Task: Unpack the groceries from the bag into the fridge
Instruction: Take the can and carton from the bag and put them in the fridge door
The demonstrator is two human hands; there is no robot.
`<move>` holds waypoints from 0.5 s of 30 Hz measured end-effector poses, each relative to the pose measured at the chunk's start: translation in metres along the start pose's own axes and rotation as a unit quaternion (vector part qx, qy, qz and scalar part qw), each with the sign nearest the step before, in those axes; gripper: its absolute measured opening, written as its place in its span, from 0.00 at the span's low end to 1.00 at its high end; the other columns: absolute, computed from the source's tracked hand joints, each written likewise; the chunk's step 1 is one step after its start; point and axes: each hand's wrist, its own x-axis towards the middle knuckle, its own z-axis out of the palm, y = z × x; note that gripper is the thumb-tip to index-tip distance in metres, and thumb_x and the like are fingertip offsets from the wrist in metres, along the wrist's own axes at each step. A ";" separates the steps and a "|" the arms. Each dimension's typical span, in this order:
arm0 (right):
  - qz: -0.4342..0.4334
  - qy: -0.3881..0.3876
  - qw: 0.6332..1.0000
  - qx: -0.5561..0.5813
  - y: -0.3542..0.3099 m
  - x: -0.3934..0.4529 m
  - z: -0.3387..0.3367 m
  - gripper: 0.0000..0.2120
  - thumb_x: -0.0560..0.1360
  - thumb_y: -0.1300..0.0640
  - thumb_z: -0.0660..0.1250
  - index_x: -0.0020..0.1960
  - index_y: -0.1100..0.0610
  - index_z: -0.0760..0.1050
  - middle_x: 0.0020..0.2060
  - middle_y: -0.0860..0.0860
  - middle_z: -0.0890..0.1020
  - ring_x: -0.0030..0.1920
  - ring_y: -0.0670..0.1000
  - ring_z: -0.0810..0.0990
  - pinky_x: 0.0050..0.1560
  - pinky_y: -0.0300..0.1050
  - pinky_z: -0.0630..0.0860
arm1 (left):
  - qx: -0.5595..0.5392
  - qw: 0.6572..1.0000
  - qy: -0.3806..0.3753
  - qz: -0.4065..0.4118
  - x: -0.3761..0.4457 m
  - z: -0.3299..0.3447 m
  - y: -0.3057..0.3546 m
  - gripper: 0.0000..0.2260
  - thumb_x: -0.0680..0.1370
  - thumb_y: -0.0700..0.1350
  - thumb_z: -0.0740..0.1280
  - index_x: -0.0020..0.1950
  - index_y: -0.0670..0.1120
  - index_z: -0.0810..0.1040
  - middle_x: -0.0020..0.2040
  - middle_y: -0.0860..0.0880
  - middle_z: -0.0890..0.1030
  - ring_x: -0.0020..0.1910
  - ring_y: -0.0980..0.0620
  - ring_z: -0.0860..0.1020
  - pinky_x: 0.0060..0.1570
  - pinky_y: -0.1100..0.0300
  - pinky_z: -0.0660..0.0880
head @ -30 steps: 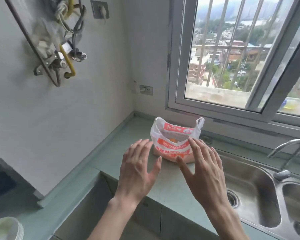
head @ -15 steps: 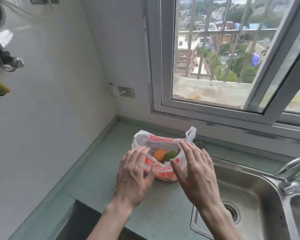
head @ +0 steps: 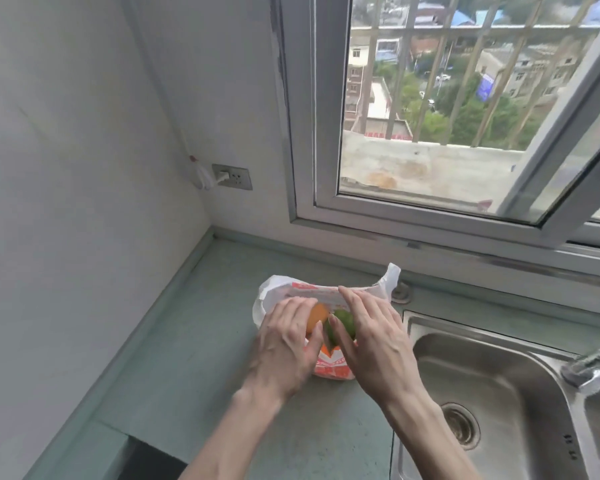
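white bag [head: 329, 370] with orange print, orange fruit [head: 316, 317], green fruit [head: 343, 324]

I see my left hand [head: 286, 344] and right hand [head: 374, 336] reaching into the bag [head: 333, 367] over an orange fruit [head: 316, 315] and a green fruit [head: 343, 323] on the table [head: 194, 358].

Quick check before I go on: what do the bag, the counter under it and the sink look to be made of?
Bag: thin plastic film, white with red-orange print; it crumples and sags, looks slightly translucent.
Counter: pale green, smooth, matte; could be laminate or stone, cannot tell.
Sink: stainless steel by its brushed grey sheen and soft reflections.
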 end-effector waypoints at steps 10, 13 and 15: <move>0.043 -0.164 0.983 -0.076 0.015 0.049 0.058 0.24 0.79 0.41 0.45 0.59 0.46 0.76 0.53 0.43 0.80 0.58 0.48 0.79 0.61 0.44 0.72 | 0.005 0.992 -0.128 -0.005 0.050 0.048 -0.054 0.12 0.79 0.48 0.58 0.56 0.49 0.79 0.52 0.51 0.81 0.53 0.49 0.79 0.57 0.53 0.77; 0.052 -0.245 0.962 -0.106 0.022 0.059 0.072 0.25 0.80 0.41 0.43 0.60 0.48 0.76 0.55 0.46 0.80 0.60 0.51 0.78 0.61 0.45 0.71 | 0.046 0.976 -0.212 -0.014 0.064 0.057 -0.070 0.17 0.79 0.47 0.52 0.59 0.49 0.78 0.56 0.49 0.80 0.58 0.46 0.78 0.60 0.51 0.75; 0.073 -0.282 0.949 -0.123 0.027 0.065 0.082 0.19 0.84 0.44 0.50 0.62 0.49 0.75 0.59 0.48 0.79 0.62 0.53 0.77 0.62 0.47 0.70 | 0.068 0.966 -0.249 -0.023 0.074 0.060 -0.078 0.14 0.81 0.44 0.56 0.63 0.49 0.76 0.59 0.49 0.78 0.62 0.47 0.77 0.62 0.51 0.75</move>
